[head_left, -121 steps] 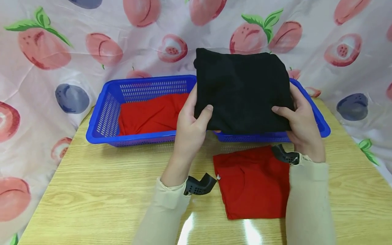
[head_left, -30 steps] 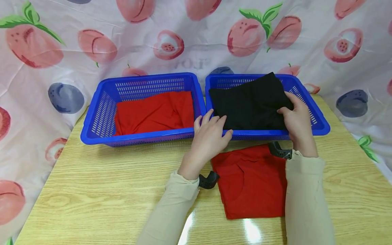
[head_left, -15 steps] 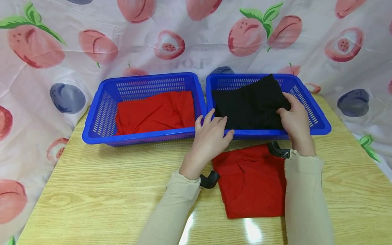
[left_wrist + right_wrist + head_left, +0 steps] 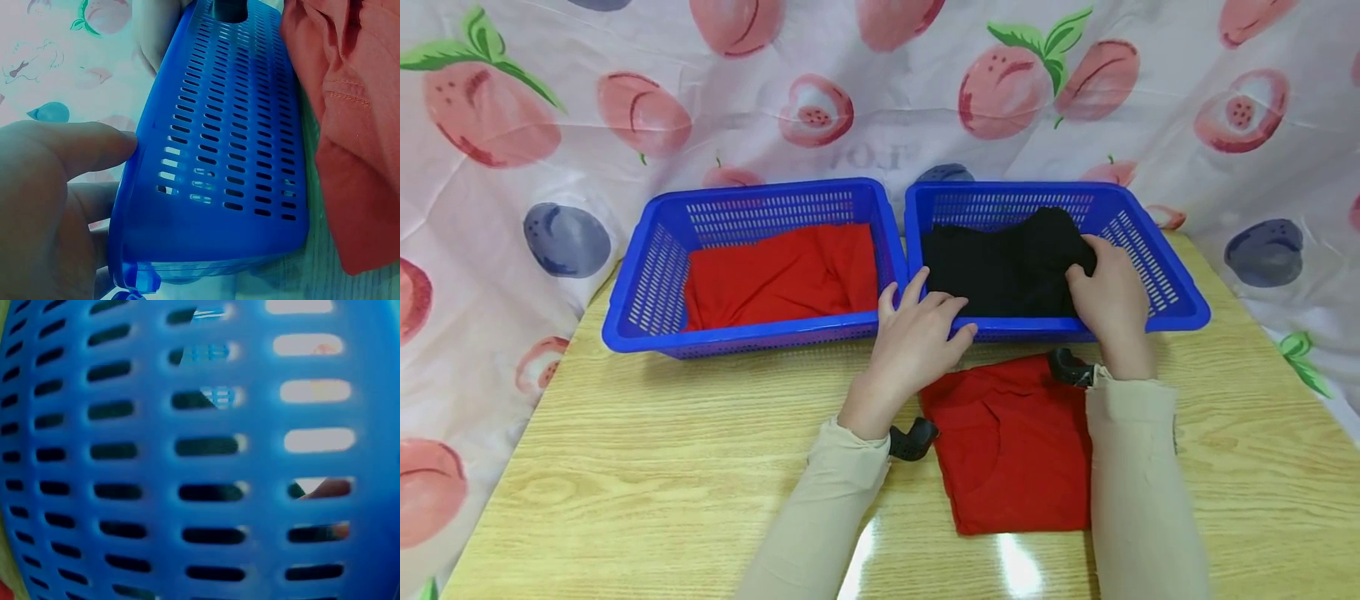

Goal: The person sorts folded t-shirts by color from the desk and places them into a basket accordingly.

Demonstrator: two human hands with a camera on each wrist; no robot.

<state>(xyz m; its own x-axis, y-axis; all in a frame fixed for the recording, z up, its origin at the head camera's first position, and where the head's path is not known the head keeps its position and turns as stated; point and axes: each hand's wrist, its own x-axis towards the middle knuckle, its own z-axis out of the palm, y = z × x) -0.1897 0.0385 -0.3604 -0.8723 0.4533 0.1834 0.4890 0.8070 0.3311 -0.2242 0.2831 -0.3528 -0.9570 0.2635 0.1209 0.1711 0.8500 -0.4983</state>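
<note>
Backdrop: white fruit-printed fabric [image 4: 895, 108] behind a pale wood-grained bench [image 4: 662, 458]; its reversed lettering [image 4: 871, 157] is too faint to read fully.
Folded black cloth [image 4: 1000, 267]: inside the slotted blue plastic right basket [image 4: 1045, 328], toward the bench's far edge.
Right hand [image 4: 1110, 292]: pinches the black cloth's right end.
Left hand [image 4: 913, 337]: spread over that basket's near left corner.
Red cloth [image 4: 1015, 458]: folded flat, nearer the bench's front edge.

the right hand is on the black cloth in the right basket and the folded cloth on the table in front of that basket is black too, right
Not quite: the folded cloth on the table is red, as the head view shows. The right hand is on the black cloth in the right basket.
</note>
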